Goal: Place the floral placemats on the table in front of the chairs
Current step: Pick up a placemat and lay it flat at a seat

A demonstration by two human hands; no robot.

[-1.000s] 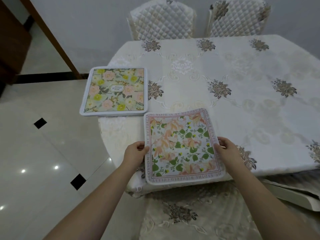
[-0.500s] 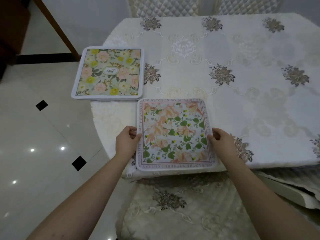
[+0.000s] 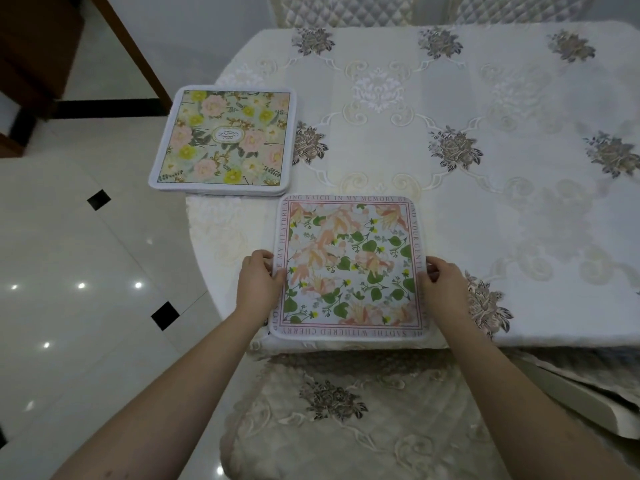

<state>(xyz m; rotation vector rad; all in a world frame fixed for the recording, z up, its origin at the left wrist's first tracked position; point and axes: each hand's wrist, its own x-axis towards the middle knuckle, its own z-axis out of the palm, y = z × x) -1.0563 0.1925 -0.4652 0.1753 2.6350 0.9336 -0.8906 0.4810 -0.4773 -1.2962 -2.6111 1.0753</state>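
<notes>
A square placemat with orange flowers and green leaves lies flat at the near edge of the table, squared to that edge. My left hand pinches its left edge and my right hand pinches its right edge. A second placemat stack with pink and yellow flowers sits at the table's left corner, hanging partly past the edge. Directly below the near placemat is a chair seat with a cream embroidered cover.
Two quilted chair backs stand at the table's far side. The table wears a white cloth with brown flower motifs. Glossy tiled floor lies to the left, with dark wooden furniture at the far left.
The near placemat has been turned from a slight tilt to lie square with the table edge, both hands still on its sides. The view has tipped downward.
</notes>
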